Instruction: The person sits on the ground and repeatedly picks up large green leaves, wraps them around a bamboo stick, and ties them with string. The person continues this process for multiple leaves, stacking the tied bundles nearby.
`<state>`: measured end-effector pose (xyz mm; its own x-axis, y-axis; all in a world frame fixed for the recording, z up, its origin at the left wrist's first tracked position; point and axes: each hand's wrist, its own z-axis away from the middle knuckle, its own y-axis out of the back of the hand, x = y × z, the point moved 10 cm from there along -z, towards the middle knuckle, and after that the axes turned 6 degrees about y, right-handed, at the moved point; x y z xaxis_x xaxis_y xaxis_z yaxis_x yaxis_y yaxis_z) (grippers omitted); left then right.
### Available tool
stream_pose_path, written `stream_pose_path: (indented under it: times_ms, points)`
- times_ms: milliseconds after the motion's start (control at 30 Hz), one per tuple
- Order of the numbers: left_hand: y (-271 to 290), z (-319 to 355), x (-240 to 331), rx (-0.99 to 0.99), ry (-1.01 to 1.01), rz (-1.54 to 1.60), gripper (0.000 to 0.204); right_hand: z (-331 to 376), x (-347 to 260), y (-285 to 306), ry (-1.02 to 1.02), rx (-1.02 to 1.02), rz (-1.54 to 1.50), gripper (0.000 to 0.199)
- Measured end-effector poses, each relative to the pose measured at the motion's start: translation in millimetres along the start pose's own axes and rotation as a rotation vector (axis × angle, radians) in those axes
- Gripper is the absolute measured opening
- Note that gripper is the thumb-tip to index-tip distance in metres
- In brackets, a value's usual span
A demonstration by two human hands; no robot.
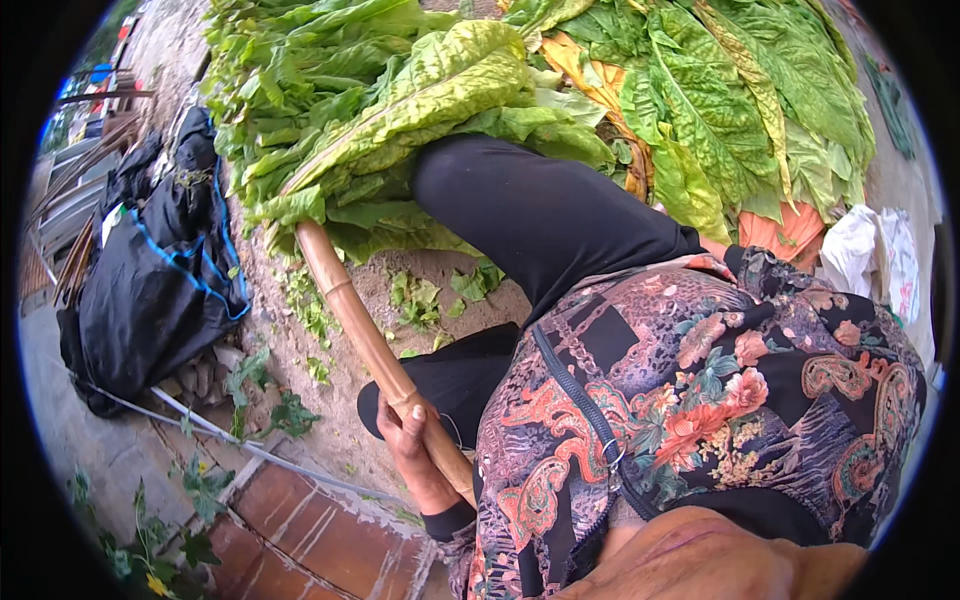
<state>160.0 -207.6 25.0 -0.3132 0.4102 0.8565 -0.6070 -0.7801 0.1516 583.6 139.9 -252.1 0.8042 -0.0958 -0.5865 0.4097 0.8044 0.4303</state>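
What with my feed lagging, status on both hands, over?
Left hand gripping bamboo pole. Pole reaches broad green leaves. Thigh blocking view; right hand mostly hidden.

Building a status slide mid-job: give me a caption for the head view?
Left hand gripping a bamboo pole that slants toward a heap of broad green leaves.

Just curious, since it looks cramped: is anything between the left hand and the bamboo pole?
Nothing visible: the left hand grips the bamboo pole directly. A black trouser leg is close by, but not between them.
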Motion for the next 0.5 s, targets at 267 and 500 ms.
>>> stream_pose_path:
  times_ms: [267, 500]
  points:
    - [22, -1, -47, 0.135, 0.103, -0.243, 0.067, -36, -60, -98, -0.21, -0.017, -0.081, 0.038]
    - [23, 14, -39, 0.171, 0.232, -0.367, 0.068, -78, -89, -141, -0.239, -0.014, -0.141, 0.039]
